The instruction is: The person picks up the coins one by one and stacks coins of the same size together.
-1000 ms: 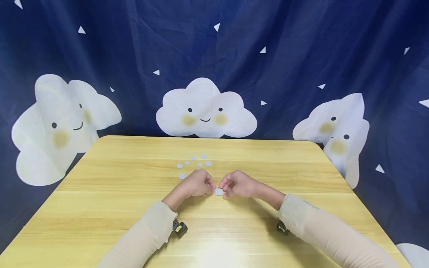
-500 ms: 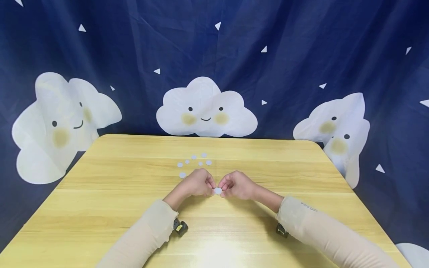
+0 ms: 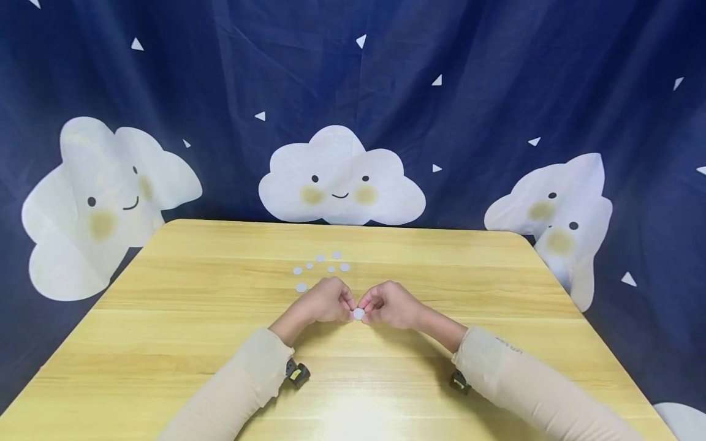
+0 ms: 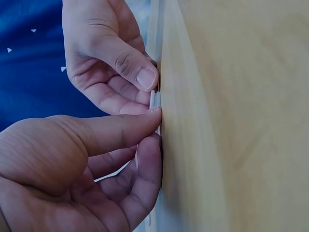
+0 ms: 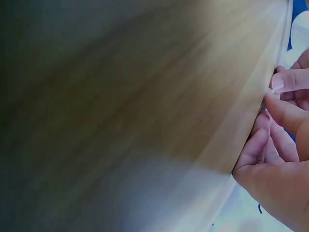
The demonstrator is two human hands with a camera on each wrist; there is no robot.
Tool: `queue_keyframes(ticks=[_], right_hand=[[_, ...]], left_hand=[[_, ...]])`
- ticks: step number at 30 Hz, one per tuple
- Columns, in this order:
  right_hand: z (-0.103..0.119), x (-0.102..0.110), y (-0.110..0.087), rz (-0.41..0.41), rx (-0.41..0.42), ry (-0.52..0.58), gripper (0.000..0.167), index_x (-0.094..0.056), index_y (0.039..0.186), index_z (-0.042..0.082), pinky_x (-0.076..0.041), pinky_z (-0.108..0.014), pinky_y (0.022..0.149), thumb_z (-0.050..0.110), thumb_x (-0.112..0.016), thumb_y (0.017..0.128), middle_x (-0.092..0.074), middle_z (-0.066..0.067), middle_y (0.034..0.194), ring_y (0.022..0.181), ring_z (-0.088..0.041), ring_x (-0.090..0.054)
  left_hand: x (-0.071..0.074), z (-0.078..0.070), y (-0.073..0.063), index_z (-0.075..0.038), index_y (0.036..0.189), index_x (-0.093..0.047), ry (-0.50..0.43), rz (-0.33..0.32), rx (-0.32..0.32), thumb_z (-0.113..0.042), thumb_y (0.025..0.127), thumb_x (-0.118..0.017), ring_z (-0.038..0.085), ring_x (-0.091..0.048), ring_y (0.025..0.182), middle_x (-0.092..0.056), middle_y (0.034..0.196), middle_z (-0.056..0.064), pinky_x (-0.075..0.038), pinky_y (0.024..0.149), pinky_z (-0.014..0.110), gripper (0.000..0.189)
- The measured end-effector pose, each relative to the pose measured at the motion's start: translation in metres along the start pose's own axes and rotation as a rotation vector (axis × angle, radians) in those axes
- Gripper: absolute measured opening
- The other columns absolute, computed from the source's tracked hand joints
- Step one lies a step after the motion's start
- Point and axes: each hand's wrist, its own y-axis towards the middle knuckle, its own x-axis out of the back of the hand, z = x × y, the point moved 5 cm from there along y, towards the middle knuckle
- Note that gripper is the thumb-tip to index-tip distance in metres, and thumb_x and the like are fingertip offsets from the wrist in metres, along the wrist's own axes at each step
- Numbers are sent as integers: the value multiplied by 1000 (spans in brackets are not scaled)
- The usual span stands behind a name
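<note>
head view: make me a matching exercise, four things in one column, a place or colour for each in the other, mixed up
Things
1. curtain
2. nearest disc
3. right sleeve
4. tabletop

Place or colour
A. beige
B. yellowish wood grain
C. dark blue and white
D. between the left grip and the right grip

Pairs: 1-C, 2-D, 3-A, 4-B

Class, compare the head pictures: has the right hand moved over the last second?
Yes, slightly: the right hand has shifted left, toward the left hand, judged against the loose white disc nearest it.
</note>
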Motion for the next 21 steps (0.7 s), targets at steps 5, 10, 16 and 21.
queue_keyframes(ticks=[5, 10, 16, 21], right_hand=[[1, 1, 0, -1, -3, 10, 16, -74, 99, -1, -57, -23, 79, -1, -80, 84, -73, -7, 88, 80, -11, -66], [3, 1, 0, 6, 0, -1, 15, -74, 99, -1, -57, -24, 79, -2, -79, 85, -72, -6, 88, 81, -11, -66], [3, 0, -1, 10, 8, -1, 15, -73, 99, 0, -56, -23, 78, -2, -79, 85, -72, -4, 89, 82, -11, -65], [3, 0, -1, 13, 35, -1, 15, -73, 100, -1, -56, -23, 77, -2, -78, 86, -71, -4, 88, 81, -12, -65]], left_hand=[[1, 0, 0, -5, 86, -73, -3, 3, 4, 5, 77, -82, 15, -61, 62, -66, 74, 3, -51, 59, 25, 16], [1, 0, 1, -5, 86, -73, 0, 3, 4, 5, 78, -82, 15, -61, 62, -66, 74, 3, -51, 58, 25, 15], [1, 0, 1, -6, 85, -73, 21, 6, 1, 4, 78, -82, 15, -60, 65, -66, 75, 3, -50, 59, 25, 15], [1, 0, 1, -6, 85, -72, 43, 5, -9, 3, 78, -83, 16, -59, 68, -66, 76, 2, -51, 60, 26, 15]])
